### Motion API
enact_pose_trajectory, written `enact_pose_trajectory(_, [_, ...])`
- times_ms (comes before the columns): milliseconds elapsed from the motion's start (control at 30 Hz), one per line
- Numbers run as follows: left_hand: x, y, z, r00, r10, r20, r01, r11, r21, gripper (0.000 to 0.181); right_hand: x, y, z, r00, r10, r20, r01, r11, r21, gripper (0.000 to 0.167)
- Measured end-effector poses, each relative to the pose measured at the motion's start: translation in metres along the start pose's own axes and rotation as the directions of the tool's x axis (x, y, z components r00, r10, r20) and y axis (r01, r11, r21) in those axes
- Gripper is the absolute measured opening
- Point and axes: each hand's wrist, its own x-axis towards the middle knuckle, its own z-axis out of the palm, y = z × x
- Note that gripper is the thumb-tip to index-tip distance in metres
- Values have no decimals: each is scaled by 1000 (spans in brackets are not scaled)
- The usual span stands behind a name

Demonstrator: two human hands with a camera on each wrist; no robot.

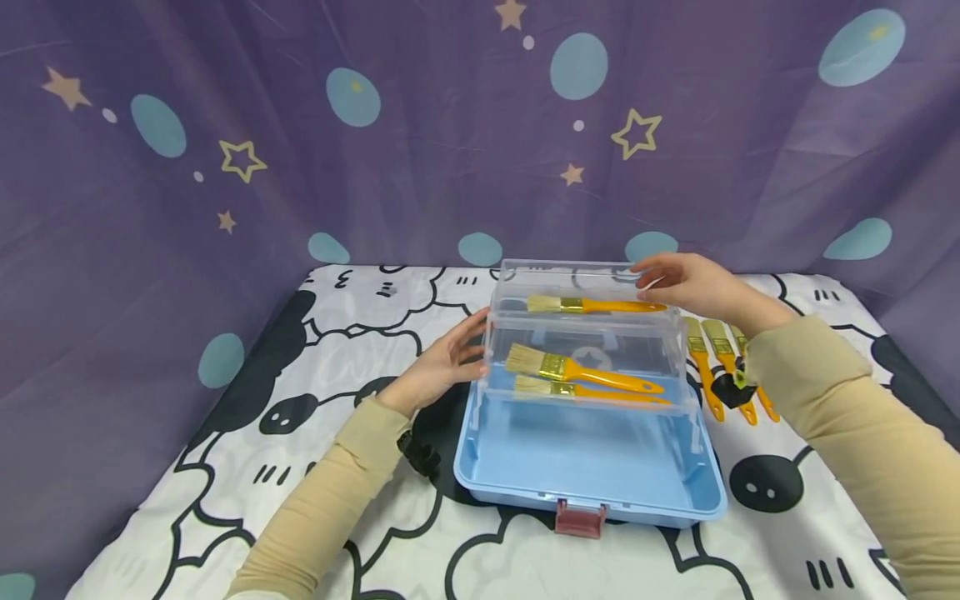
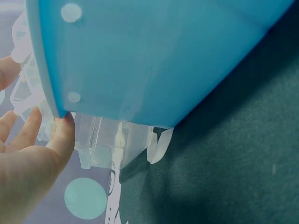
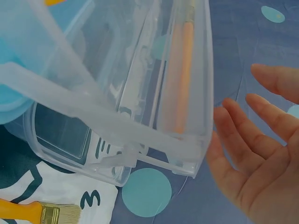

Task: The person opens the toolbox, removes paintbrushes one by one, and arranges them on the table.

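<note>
A light blue box [image 1: 592, 450] stands with its clear trays [image 1: 600, 333] raised over its back half. One brush [image 1: 615, 306] lies in the upper tray; two more, a wider one [image 1: 615, 379] and a narrow one [image 1: 600, 393], lie in the lower tray. My left hand [image 1: 442, 367] touches the left side of the trays, its fingers spread; in the left wrist view a finger of this hand [image 2: 32, 154] meets the blue rim. My right hand [image 1: 693, 287] is at the upper tray's right end, fingers gently bent; the right wrist view shows this hand [image 3: 261, 154] beside the tray, holding nothing.
Several brushes with orange handles [image 1: 701, 367] lie on the patterned cloth [image 1: 375, 304] right of the box, partly behind my right sleeve [image 1: 847, 400]. A reddish latch [image 1: 580, 521] hangs at the box's front. A purple curtain [image 1: 450, 167] stands behind.
</note>
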Motion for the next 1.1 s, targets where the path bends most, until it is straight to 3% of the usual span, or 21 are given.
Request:
enact_pose_trajectory(567, [0, 2, 1, 1000, -7, 5, 7, 1000, -5, 86, 5, -6, 11, 996, -90, 22, 93, 985, -148, 47])
enact_pose_trajectory(833, [0, 1, 1, 1000, -7, 5, 7, 1000, -3, 86, 10, -7, 16, 980, -192, 44, 197, 951, -237, 40])
enact_pose_trajectory(1100, [0, 2, 0, 1000, -12, 7, 12, 1000, 2, 87, 12, -6, 21, 967, -253, 38, 252, 918, -306, 31])
